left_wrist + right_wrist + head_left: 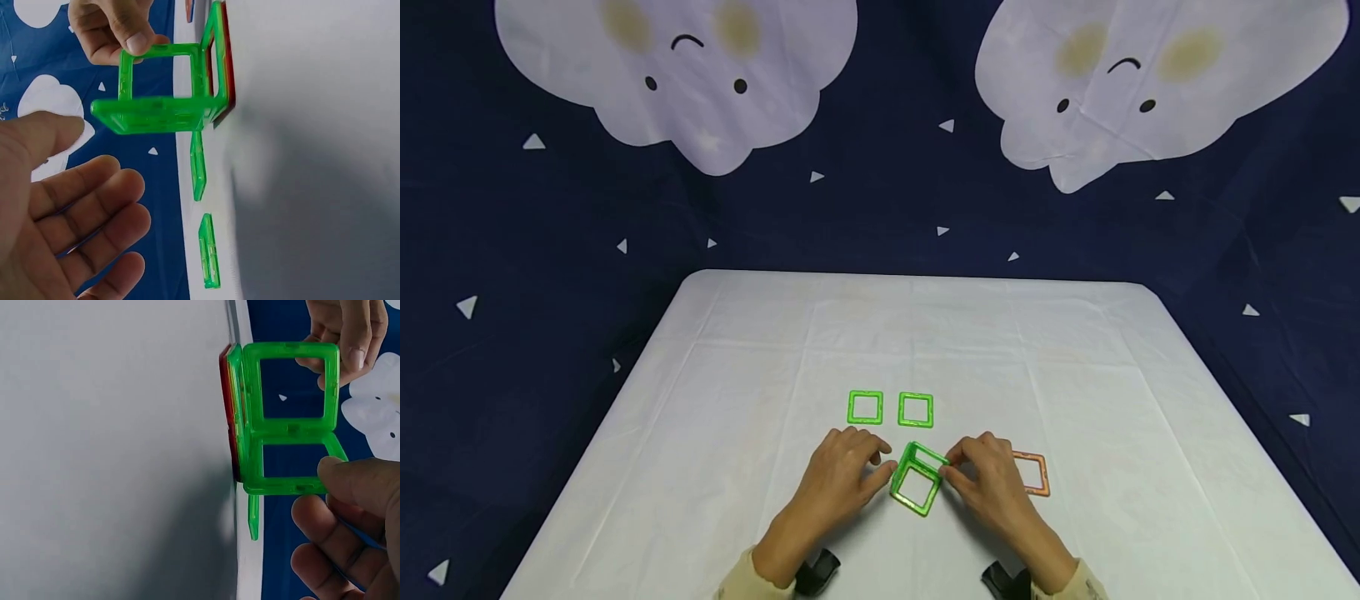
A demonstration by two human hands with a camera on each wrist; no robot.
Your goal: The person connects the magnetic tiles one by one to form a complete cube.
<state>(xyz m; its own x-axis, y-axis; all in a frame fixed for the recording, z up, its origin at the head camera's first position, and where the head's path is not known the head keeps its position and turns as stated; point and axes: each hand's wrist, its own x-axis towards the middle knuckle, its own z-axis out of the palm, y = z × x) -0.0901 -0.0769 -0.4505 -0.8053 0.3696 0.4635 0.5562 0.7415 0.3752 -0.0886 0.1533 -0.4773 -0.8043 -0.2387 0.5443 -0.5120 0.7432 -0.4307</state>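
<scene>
Several green square magnetic tile frames [927,502] are joined into a partly open box in front of me, one flat and others upright. A red tile [229,59] lies under the box's base in the left wrist view. My right hand [991,485] pinches the upper edge of one upright green tile [290,485] between thumb and fingertip. On the box's other side my left hand [837,477] hovers with relaxed fingers, its thumb [62,131] close to an upright tile [150,115] but holding nothing.
Two separate green square tiles [865,420] [916,424] lie flat behind the box. An orange square tile [1037,492] lies just right of my right hand, partly hidden by it. All rest on a white-covered table [737,375], with a dark blue cloud-patterned curtain [880,208] behind.
</scene>
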